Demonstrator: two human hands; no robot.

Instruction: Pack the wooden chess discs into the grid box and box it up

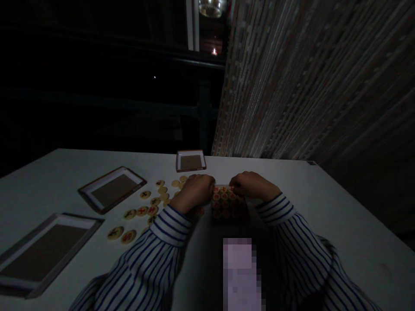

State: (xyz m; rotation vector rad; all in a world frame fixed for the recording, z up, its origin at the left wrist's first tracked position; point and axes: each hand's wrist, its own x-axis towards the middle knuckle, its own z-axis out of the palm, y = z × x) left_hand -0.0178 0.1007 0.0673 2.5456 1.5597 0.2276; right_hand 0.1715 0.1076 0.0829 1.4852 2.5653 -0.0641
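Note:
A small box (229,219) holds rows of round wooden pieces with red characters (225,204). At its upper left edge is my left hand (196,190), its fingers curled and closed; what they hold, if anything, is hidden. My right hand (249,185) is bent over the box's upper right corner, fingertips closed together at a red-marked piece in the back row. Left of the box, several loose round pieces (154,201) lie scattered on the white table (324,224), some with red or black characters, others plain. My left forearm covers part of them.
Three shallow tray-like lids or boxes lie on the table: one at the far middle (191,162), one at the left (112,189), one at the near left (48,255). A string curtain (272,86) hangs behind the table on the right. The room is dark.

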